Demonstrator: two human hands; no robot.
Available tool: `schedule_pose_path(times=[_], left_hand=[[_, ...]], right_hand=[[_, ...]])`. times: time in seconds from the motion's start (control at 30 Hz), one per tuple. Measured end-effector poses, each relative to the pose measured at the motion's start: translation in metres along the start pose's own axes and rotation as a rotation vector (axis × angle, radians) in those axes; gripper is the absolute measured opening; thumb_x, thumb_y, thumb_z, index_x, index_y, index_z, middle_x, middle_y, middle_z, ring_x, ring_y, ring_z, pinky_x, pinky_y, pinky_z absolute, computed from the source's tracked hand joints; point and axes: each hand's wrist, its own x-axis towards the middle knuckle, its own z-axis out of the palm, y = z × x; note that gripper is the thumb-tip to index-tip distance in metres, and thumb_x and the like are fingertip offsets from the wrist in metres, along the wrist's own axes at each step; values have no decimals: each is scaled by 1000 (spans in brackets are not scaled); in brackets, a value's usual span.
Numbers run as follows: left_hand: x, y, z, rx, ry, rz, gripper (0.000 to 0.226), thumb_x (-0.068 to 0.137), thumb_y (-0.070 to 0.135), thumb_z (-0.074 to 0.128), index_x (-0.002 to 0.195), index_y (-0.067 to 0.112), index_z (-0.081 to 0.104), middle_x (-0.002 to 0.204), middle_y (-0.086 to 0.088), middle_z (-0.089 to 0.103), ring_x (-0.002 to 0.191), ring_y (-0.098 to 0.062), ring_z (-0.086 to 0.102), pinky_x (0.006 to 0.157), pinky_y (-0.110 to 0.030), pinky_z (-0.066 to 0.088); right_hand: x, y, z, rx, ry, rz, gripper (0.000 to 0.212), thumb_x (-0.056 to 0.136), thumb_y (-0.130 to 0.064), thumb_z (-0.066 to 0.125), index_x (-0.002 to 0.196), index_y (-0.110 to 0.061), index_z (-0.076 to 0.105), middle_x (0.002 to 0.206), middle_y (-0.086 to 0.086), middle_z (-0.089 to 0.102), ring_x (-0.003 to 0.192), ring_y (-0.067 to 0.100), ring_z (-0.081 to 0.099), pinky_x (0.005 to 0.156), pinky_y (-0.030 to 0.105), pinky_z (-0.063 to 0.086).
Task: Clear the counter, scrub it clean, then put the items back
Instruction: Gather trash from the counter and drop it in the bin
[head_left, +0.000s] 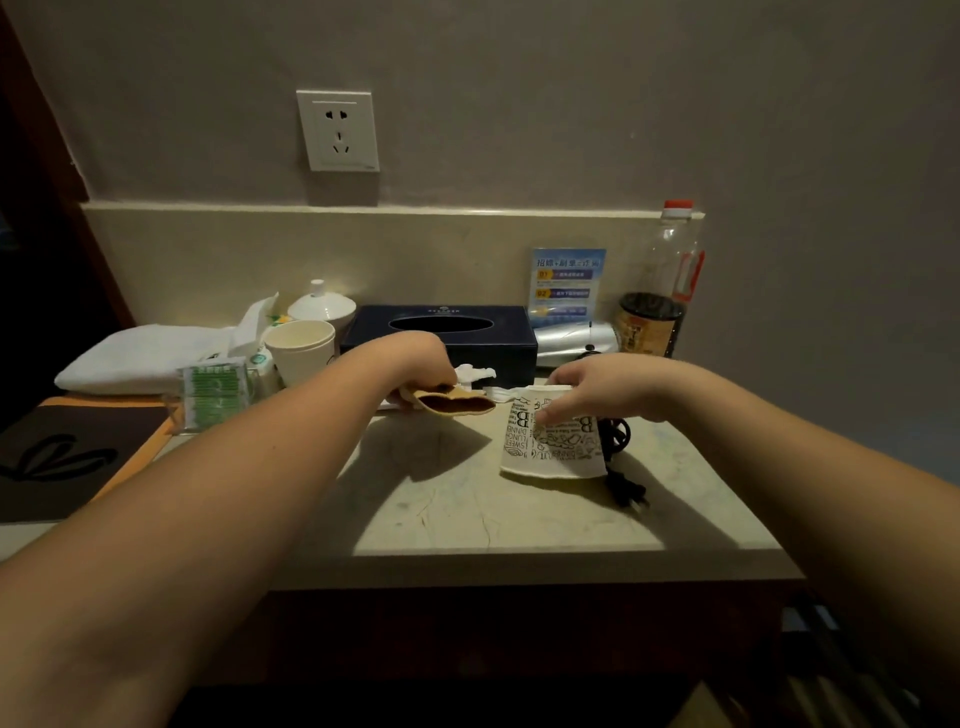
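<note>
Clearing stage, early: left hand (423, 364) pinches brown cloth (454, 404); right hand (597, 387) grips printed cup (550, 441). Tissue box (441, 332) at 12 o'clock remains; scrubbing pending.

One view only, taken from a head-worn wide-angle camera. It looks forward and steeply down over the worktop (467, 514), whose front edge crosses the lower half of the picture. The back wall faces the lens squarely, with a wall socket (337, 131) high and left of centre. Both forearms enter from the bottom corners and converge mid-picture, so the camera sits close, within arm's reach of the worktop. Straight lines bow toward the borders. No second view exists for overlap.
</note>
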Motion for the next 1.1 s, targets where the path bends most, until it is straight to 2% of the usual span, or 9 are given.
schedule_pose_path(times=[0.07, 0.13, 0.27, 0.43, 0.5, 0.63, 0.77, 0.93, 1.1], left_hand=[[3, 1, -1, 0, -32, -28, 27, 94, 30, 59, 111, 12, 68, 94, -7, 69, 74, -18, 67, 54, -24, 50], [5, 2, -2, 2, -35, -44, 25, 94, 29, 60, 108, 10, 69, 94, -8, 68, 71, -18, 65, 53, -24, 50], [9, 3, -1, 9, -20, -68, 23, 93, 27, 61, 104, 9, 69, 92, -9, 67, 72, -19, 65, 54, -25, 51], [11, -3, 1, 16, 15, -63, 22, 94, 25, 59, 104, 8, 69, 95, -9, 68, 79, -21, 67, 60, -25, 52], [11, -8, -1, -3, 54, -48, 23, 94, 26, 59, 106, 9, 68, 95, -8, 68, 83, -20, 68, 61, -25, 51], [0, -17, -8, -36, 148, 2, 22, 97, 28, 55, 110, 13, 65, 94, -5, 66, 84, -17, 64, 69, -27, 51], [-16, -24, -11, -78, 195, 20, 24, 99, 31, 53, 113, 14, 61, 86, 1, 60, 73, -11, 58, 56, -20, 46], [-34, -33, -8, -164, 256, 35, 26, 98, 35, 51, 114, 17, 62, 90, 1, 62, 77, -11, 61, 61, -21, 49], [-52, -20, -2, -321, 342, 83, 20, 99, 38, 50, 109, 22, 58, 89, 5, 60, 77, -8, 59, 60, -20, 47]], right_hand=[[4, -4, -3, -93, 5, 14, 59, 81, -55, 65, 131, -26, 53, 123, -2, 61, 108, 17, 56, 95, 36, 47], [10, -8, -6, -137, 0, 19, 64, 80, -58, 64, 134, -26, 51, 124, 0, 60, 104, 17, 55, 90, 33, 49], [28, -16, -9, -132, -48, 41, 60, 80, -57, 66, 130, -27, 53, 112, -3, 59, 103, 19, 56, 89, 32, 49], [50, -22, -8, -84, -132, 74, 57, 83, -50, 67, 129, -19, 56, 98, -3, 61, 87, 15, 58, 68, 23, 47], [56, -23, -8, -67, -150, 105, 59, 82, -49, 68, 130, -16, 55, 95, -4, 60, 84, 13, 57, 64, 22, 46], [65, -26, -3, -130, -139, 138, 63, 82, -49, 68, 131, -13, 54, 108, 1, 60, 95, 18, 58, 68, 24, 47], [69, -29, 6, -193, -109, 125, 64, 83, -49, 66, 134, -13, 54, 126, 5, 59, 106, 20, 56, 81, 27, 43], [58, -27, 1, -145, -86, 49, 60, 80, -54, 68, 128, -20, 58, 124, 1, 60, 111, 20, 56, 96, 35, 46], [25, -14, -19, 61, 16, -39, 49, 80, -48, 70, 120, -23, 59, 109, -5, 65, 103, 16, 61, 92, 34, 48]])
